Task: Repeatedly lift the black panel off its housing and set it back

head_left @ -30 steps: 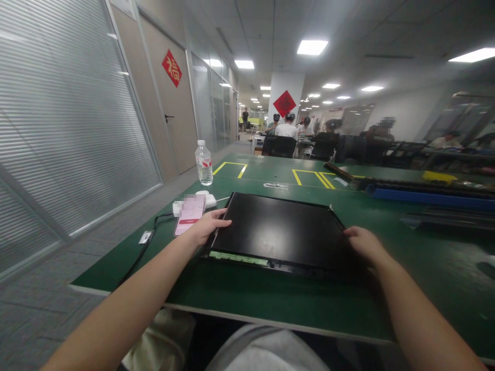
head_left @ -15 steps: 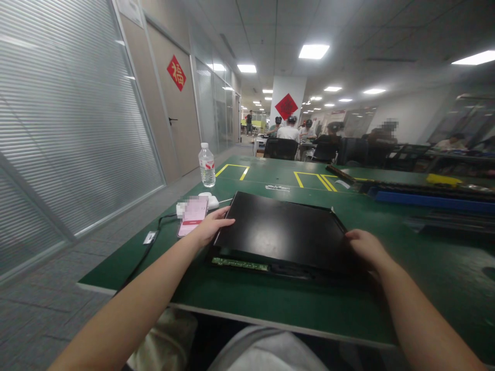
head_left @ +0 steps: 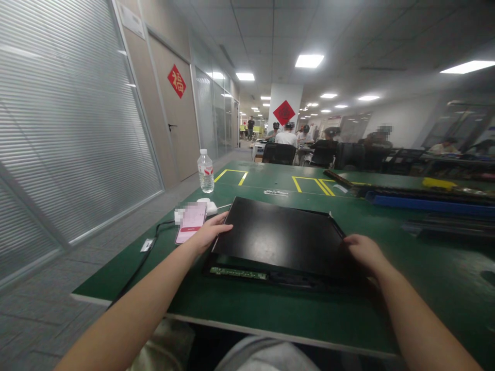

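One broad, green-topped table (head_left: 255, 312) with a pale edge is filling the lower view, and yellow tape outlines (head_left: 307, 180) are marking its far part. A long blue bar (head_left: 421, 202) is lying toward the far right, well apart from the hands. On the table, near its front edge, a flat, dark, smooth-faced rectangular panel (head_left: 276, 237) is resting in both hands, over a thin black frame (head_left: 301, 281) whose near side is showing beyond the panel's near edge. The bare left hand (head_left: 211, 233) is pinching the panel's left edge, its thumb lying on the upper face while the other fingers are passing along and below the side. The bare right hand (head_left: 365, 251) is gripping the right edge; its foremost digit is touching the border, but the remaining fingers are hiding underneath, so I cannot tell whether they are spreading or pressing together. Beyond the left hand, a clear plastic water bottle (head_left: 206, 178) is standing upright; nearer, a pink-screened phone (head_left: 192, 226) is lying just beside rounded white plastic pieces (head_left: 209, 207). A narrow green circuit board (head_left: 237, 273) is showing along the frame's near left side. Smallest, a white tag (head_left: 147, 245) is sitting by a black cable (head_left: 133, 273).
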Tool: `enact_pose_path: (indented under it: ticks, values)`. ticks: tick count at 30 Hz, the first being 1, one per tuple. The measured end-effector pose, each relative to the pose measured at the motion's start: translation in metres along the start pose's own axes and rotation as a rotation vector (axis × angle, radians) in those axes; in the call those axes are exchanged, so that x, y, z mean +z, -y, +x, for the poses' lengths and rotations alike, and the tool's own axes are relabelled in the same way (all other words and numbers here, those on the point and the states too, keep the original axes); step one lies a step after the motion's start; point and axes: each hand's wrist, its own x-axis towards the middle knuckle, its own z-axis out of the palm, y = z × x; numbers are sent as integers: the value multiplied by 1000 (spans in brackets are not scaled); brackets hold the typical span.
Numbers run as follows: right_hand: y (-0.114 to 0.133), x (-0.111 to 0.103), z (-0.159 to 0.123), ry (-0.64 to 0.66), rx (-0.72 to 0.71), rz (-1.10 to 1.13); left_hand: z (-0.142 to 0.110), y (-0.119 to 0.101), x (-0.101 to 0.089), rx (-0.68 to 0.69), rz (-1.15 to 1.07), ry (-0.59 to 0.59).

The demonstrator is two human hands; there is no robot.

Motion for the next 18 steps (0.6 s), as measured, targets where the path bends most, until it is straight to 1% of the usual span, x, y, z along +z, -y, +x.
enact_pose_path:
  ticks: [4,9,18]
  values:
    - [1,0,0,3,-5,-4,1,1,-2,11,19,8]
    - [0,1,0,5,-5,22,2,1,-4,6,41,48]
    - [2,-1,0,19,15,-1,0,-1,-2,3,18,29]
